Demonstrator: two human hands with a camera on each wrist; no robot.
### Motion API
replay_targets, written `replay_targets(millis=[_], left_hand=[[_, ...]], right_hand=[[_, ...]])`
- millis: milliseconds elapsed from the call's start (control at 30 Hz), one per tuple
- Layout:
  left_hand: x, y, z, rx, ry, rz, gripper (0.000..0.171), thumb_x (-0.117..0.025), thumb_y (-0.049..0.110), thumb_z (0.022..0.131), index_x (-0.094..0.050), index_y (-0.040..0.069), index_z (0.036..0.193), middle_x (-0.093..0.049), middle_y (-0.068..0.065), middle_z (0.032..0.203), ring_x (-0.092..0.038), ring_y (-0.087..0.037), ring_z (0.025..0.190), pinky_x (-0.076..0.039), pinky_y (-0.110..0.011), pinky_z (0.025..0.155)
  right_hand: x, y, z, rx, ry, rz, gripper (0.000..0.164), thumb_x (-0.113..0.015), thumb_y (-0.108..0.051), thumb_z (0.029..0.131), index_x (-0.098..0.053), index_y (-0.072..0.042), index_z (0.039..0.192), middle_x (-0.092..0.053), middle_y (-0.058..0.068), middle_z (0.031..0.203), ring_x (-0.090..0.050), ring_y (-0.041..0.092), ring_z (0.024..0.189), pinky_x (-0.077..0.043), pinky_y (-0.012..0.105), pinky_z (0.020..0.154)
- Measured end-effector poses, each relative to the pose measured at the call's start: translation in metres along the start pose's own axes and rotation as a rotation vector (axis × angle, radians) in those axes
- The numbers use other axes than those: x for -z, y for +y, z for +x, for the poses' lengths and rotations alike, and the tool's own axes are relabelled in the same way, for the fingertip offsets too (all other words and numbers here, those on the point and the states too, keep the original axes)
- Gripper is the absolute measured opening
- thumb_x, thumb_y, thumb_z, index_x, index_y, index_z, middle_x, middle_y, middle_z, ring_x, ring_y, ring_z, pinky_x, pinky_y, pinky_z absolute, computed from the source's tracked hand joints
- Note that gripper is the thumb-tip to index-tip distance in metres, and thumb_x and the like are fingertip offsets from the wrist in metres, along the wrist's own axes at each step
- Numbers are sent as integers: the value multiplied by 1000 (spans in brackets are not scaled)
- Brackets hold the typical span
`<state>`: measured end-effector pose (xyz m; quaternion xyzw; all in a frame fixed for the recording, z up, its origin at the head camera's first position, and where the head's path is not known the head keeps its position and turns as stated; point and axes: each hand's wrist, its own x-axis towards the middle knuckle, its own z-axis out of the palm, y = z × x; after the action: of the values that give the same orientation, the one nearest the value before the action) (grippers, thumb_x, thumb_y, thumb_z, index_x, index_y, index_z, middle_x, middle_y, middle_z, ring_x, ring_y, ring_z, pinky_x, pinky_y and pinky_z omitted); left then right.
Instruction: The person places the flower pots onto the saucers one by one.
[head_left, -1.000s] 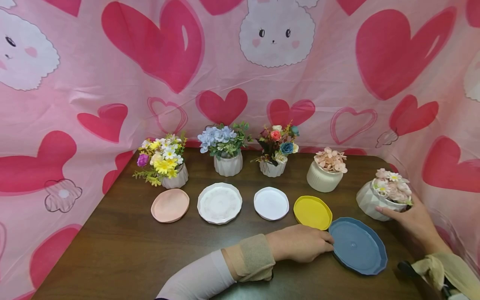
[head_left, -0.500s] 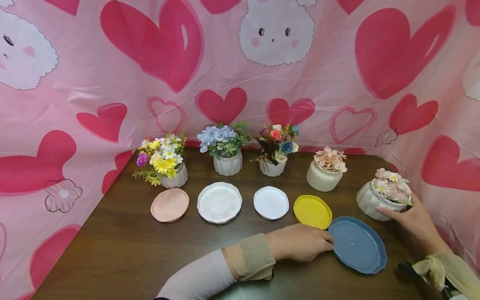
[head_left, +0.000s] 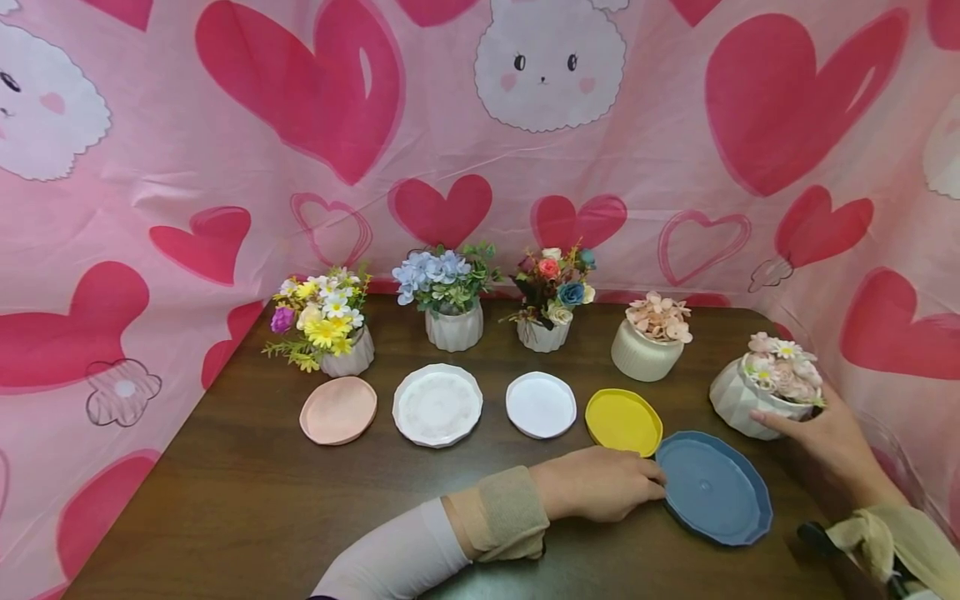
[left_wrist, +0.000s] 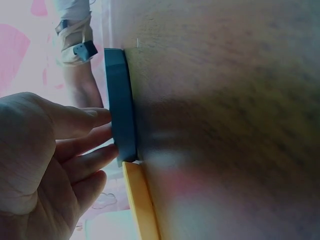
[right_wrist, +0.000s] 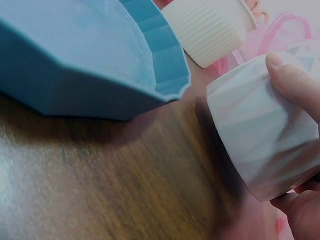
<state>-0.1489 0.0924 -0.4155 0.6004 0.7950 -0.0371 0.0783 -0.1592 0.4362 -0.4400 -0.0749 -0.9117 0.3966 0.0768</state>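
Observation:
My left hand (head_left: 600,483) has its fingertips and thumb at the left rim of the large blue saucer (head_left: 716,492), which lies on the table. In the left wrist view the thumb and fingers (left_wrist: 97,155) meet the saucer's upper edge. On the far right my right hand (head_left: 832,433) grips a white faceted flowerpot (head_left: 742,400) holding pale pink flowers and small daisies. The pot leans, and its thumb-side wall shows in the right wrist view. Whether its base touches the table I cannot tell.
Yellow (head_left: 624,422), white (head_left: 541,405), marbled white (head_left: 437,406) and pink (head_left: 339,411) saucers run leftward in a row. Behind them stand several flowerpots, including a cream ribbed one (head_left: 647,354) nearest the held pot. A pink heart-print cloth (head_left: 450,100) hangs around the brown table (head_left: 262,500).
The hands, saucers and pots keep their places relative to one another. Only the head view has shifted slightly.

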Motion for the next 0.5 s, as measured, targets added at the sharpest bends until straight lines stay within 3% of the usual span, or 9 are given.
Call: replay_targets(millis=[300, 500], left_hand=[[1, 0, -1, 3, 0, 1, 36, -44, 23, 105, -56, 31, 138, -50, 17, 142, -49, 3, 128, -36, -12, 109], [0, 0, -1, 9, -2, -4, 36, -44, 23, 106, -56, 31, 138, -50, 17, 142, -49, 3, 128, -36, -12, 109]], right_hand=[[4, -3, -2, 20, 3, 43, 91, -76, -27, 87, -18, -26, 158, -44, -8, 133, -38, -11, 100, -37, -1, 72], [6, -3, -3, -4, 9, -8, 95, -77, -30, 86, -17, -24, 159, -43, 4, 135, -35, -9, 98, -37, 3, 68]])
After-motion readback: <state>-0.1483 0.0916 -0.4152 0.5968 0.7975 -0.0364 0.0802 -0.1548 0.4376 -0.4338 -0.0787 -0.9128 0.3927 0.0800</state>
